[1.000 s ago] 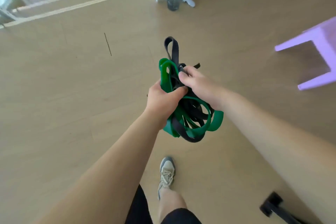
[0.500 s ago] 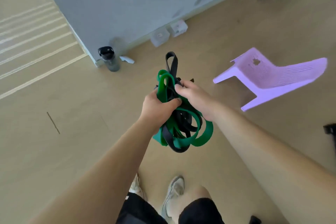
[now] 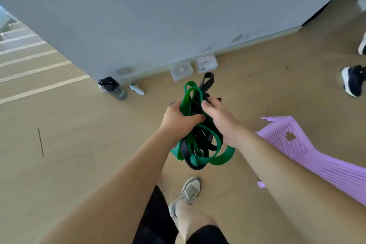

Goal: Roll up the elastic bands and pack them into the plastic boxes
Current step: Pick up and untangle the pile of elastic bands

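Head view: you are holding a tangled bundle of elastic bands, green and black, in the middle of the frame, up off the wooden floor. Your left hand grips the bundle from the left, clenched round the straps with the thumb laid across the front. Your right hand grips it from the right, with its fingers curled over the upper part of the tangle. Loops stick out above your hands, a green one and a black one, and more loops hang loose below them.

Two clear plastic boxes sit side by side on the floor against the foot of the grey wall, just above the bundle in the frame and apart from it. Whether anything is inside them is too blurred to tell.

Left of the boxes, at the corner of the wall, stands a water bottle with a dark cap, and a small white object lies just beside it. A purple chair lies tipped over at the right of the frame, under your right forearm. Your light shoe shows at the lower centre. Two dark shoes with white soles, another person's, are at the right edge. Pale-striped steps fill the upper left.
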